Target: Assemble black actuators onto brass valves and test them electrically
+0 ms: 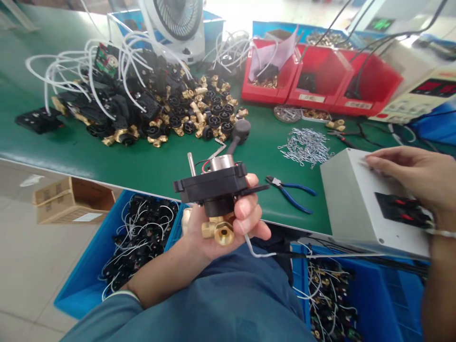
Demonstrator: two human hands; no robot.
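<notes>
My left hand [245, 213] is closed around a motorised valve [213, 185], with a black housing, a silver motor on top and a brass body [223, 232] below. A white cable [256, 254] runs from it to the right toward the grey box. My right hand [423, 175] rests at the top of the grey control box [351, 199], thumb and fingers pinched together. Whatever is between them is too small to make out. Red and black connectors [402, 209] sit in the box's panel below that hand. Blue-handled cutting pliers [294, 192] lie between the two hands.
Brass valve bodies [199, 114] and black units with white cables [114, 95] are heaped at the left. Metal clips [306, 146] lie before red bins [317, 85]. A fan [178, 28] stands behind. Blue crates [85, 280] hold more units below the table edge.
</notes>
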